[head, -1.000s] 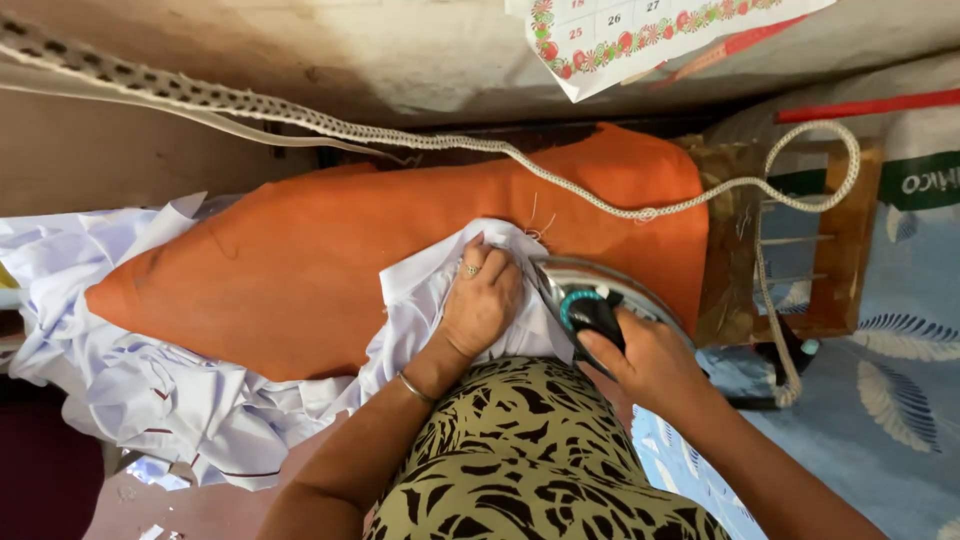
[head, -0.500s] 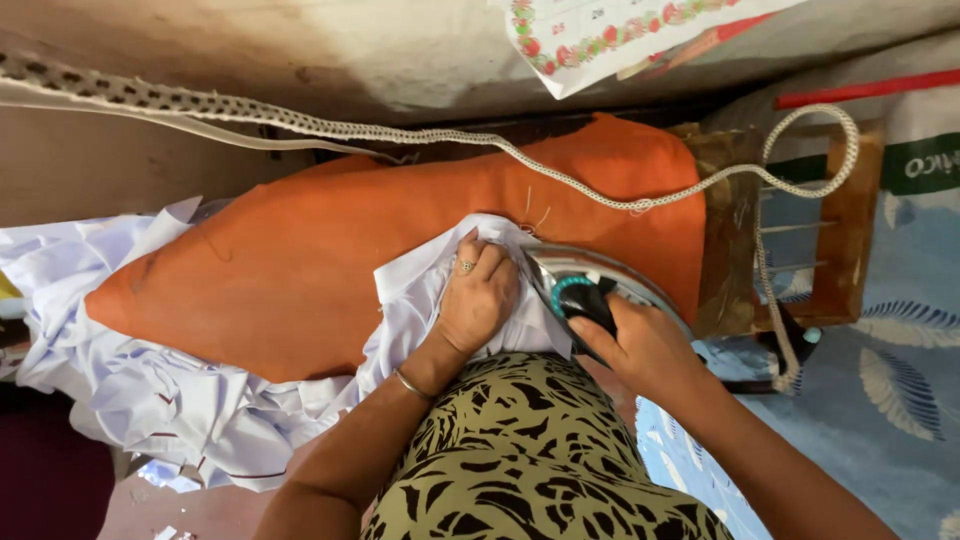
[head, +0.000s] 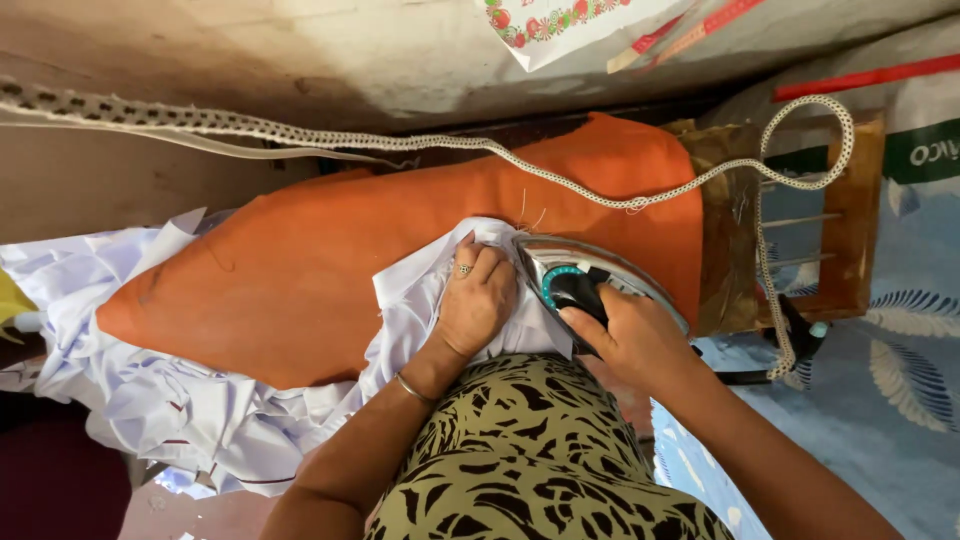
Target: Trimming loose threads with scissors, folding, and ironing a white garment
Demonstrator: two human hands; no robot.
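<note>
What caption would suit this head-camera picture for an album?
Right hand grips an iron while left hand flattens white cloth on an orange-covered board.

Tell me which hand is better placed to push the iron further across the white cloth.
Right, likely. The right hand already grips the iron by its handle, while the left hand lies flat on the white cloth beside it, pinning it to the orange board.

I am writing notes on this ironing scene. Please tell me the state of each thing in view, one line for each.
Iron: flat on the white cloth, gripped by its handle.
White cloth: one part spread on the board, the rest crumpled and hanging off.
Board: covered in orange fabric, lying level.
Cord: slack, trailing over the board.
Left hand: pressing the cloth flat beside the iron.
Right hand: closed on the iron's handle.
</note>
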